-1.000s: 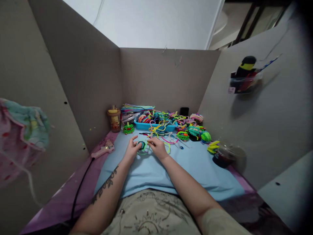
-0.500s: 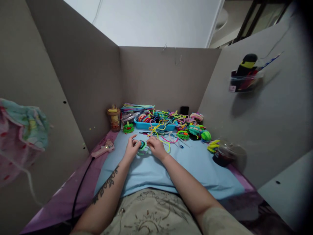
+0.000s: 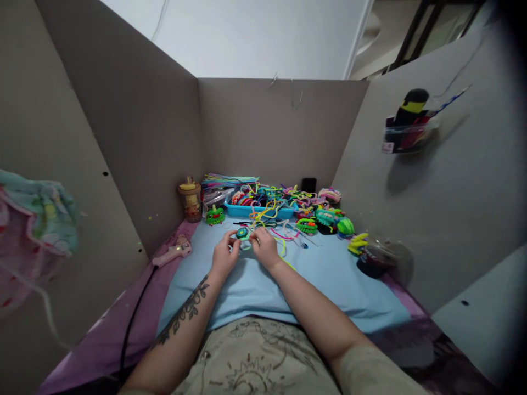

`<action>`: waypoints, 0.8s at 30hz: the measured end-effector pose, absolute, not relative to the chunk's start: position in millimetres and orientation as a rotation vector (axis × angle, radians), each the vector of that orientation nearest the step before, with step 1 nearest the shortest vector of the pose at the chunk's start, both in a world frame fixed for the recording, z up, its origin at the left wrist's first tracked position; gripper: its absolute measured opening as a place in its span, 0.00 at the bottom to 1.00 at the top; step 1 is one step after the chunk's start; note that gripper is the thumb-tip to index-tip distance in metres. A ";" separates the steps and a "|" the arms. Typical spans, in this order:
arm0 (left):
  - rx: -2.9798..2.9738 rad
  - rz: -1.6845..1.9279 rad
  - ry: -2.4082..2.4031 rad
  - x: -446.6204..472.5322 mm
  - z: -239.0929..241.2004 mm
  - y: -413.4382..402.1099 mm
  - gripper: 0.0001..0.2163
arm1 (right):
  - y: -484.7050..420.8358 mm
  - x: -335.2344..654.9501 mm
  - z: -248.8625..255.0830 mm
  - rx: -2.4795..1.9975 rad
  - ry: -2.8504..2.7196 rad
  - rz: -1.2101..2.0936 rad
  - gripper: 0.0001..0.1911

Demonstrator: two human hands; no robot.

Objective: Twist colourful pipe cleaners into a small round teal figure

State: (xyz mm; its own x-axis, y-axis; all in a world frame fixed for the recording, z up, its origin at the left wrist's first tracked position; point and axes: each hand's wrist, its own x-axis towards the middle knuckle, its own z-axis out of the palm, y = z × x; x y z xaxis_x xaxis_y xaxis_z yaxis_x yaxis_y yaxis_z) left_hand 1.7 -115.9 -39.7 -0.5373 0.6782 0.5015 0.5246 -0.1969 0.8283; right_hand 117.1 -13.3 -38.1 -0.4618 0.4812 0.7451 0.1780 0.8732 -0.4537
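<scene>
Between my hands, just above the light blue cloth [image 3: 304, 291], is a small round coil of dark and light green pipe cleaner [image 3: 242, 233]. My left hand [image 3: 225, 251] pinches its left side between thumb and fingers. On the other side, my right hand [image 3: 264, 247] is closed with its fingertips at the coil's light green edge. A pale loop hangs under the coil between the two hands. Beyond them lie loose pipe cleaners [image 3: 284, 235] in pink, yellow and black.
A blue tray [image 3: 263, 211] heaped with coloured pipe cleaners stands at the back. Left are a green frog figure [image 3: 215, 215], a lidded cup [image 3: 190, 202] and a pink glue gun [image 3: 175, 251] with a black cord. Several fuzzy figures [image 3: 325, 216] and a dark cup [image 3: 373, 263] sit right.
The green coil has turned so its round face shows more, and it sits slightly higher. My left hand's raised fingers have curled in around it.
</scene>
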 end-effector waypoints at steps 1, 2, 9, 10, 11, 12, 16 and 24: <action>1.398 1.840 1.863 2.0 -39.2 -114.0 0.17 | -13.0 117.0 -38.6 -0.458 -2.045 0.379 0.06; 1.334 1.837 1.809 2.3 -38.2 -111.1 0.19 | -12.3 117.0 -39.1 -0.441 -2.039 0.377 0.07; 0.860 1.725 1.446 6.8 -25.7 -76.1 0.32 | -2.0 118.0 -42.3 -0.386 -1.984 0.464 0.08; 0.822 1.759 1.424 7.5 -25.0 -72.0 0.33 | -1.1 118.0 -42.6 -0.389 -1.976 0.486 0.08; 0.809 1.794 1.404 8.0 -24.7 -68.8 0.34 | -0.6 117.9 -42.8 -0.395 -1.967 0.510 0.07; 0.805 1.836 1.386 8.3 -24.8 -66.7 0.34 | -0.3 117.5 -43.2 -0.406 -1.958 0.535 0.07; 0.885 1.932 1.355 6.5 -26.5 -66.9 0.34 | -0.1 114.9 -44.8 -0.476 -1.935 0.592 0.06; 1.084 1.909 1.332 1.8 -33.0 -68.1 0.32 | 0.1 116.2 -42.0 -0.500 -1.943 0.646 0.08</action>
State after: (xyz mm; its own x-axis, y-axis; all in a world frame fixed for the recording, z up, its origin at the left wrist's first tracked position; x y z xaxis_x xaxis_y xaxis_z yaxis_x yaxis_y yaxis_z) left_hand 1.8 -68.1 -33.0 -0.5124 0.8061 0.2961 -0.0003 -0.3449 0.9386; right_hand 116.2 0.1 -42.0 -0.4267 0.5936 0.6823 0.0671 0.7731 -0.6307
